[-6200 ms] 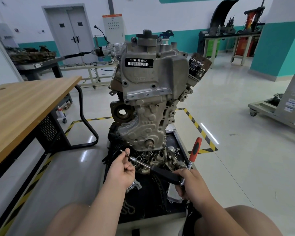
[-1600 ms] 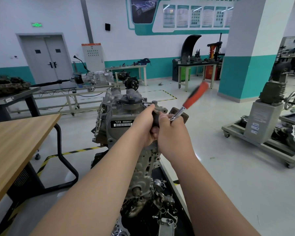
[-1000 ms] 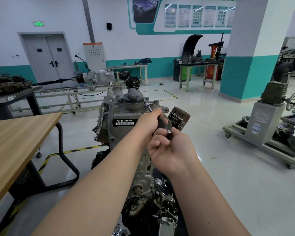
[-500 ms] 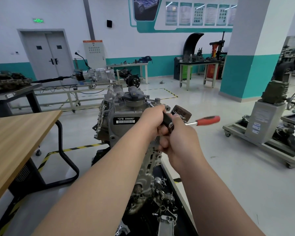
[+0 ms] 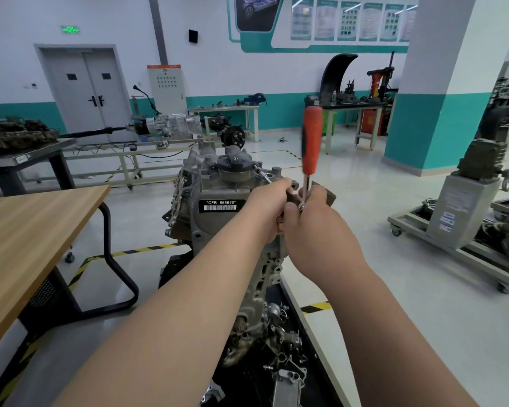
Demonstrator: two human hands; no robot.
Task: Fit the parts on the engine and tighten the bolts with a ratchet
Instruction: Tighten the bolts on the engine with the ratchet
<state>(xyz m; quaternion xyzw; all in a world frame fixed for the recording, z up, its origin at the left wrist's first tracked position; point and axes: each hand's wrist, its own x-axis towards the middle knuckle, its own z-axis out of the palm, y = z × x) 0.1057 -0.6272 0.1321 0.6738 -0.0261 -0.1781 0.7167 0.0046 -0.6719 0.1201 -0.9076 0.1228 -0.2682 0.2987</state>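
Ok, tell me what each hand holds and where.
Left hand grips the extension bar by its black grip; right hand holds the ratchet at its head end.

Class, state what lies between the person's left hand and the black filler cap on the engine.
In the head view, a chrome tool shaft juts from the left hand towards the filler cap.

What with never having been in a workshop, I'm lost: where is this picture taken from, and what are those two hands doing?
The camera sits on a person's head, looking down their bare arms. Ahead stands an engine. The left hand has its grip round a dark-handled extension bar whose metal tip reaches the engine's top. The right hand holds a ratchet at its head, the red handle pointing up. Loose metal parts lie below; a wooden table stands left.
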